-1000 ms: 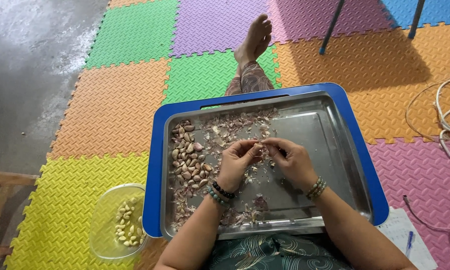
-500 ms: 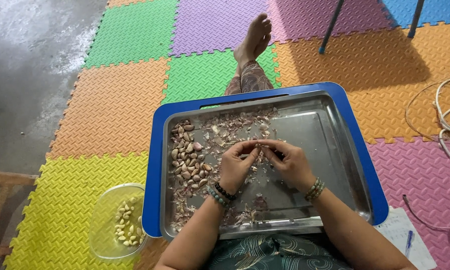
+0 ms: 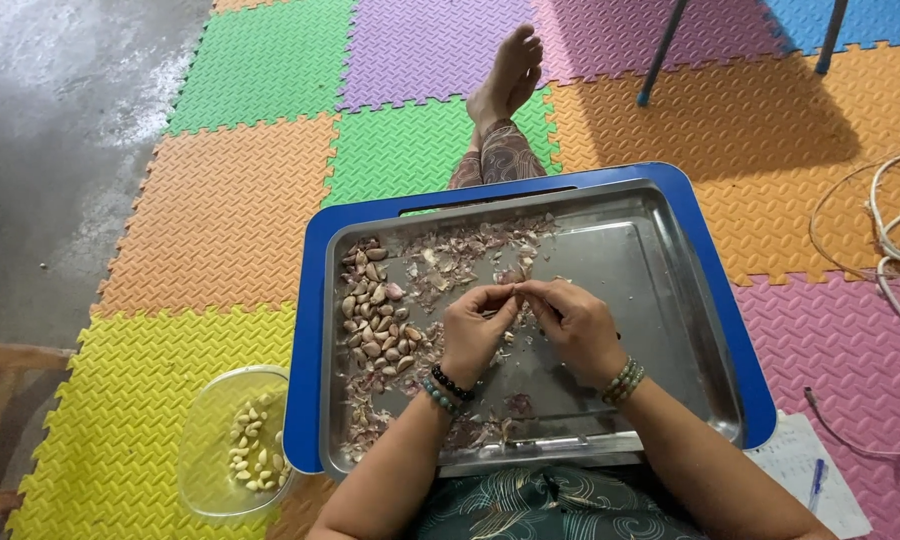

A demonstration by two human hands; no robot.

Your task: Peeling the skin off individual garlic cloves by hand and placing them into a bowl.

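My left hand [image 3: 475, 330] and my right hand [image 3: 573, 325] meet over the middle of a steel tray [image 3: 660, 300], fingertips pinched together on one garlic clove [image 3: 515, 292]. The tray rests on a blue tray [image 3: 730, 320] across my lap. A heap of unpeeled garlic cloves [image 3: 375, 320] lies in the steel tray's left part, just left of my left hand. Papery garlic skins [image 3: 460, 255] are scattered along the tray's far side and near edge.
A clear bowl [image 3: 215, 440] with peeled cloves sits on the yellow mat at my left. My bare foot [image 3: 510, 75] stretches out beyond the trays. Coloured foam mats cover the floor; cords [image 3: 895, 250] lie right, paper and a pen [image 3: 815, 485] at lower right.
My hands have stayed over the tray's middle; the fingertips have shifted slightly on the clove. Nothing else has moved.
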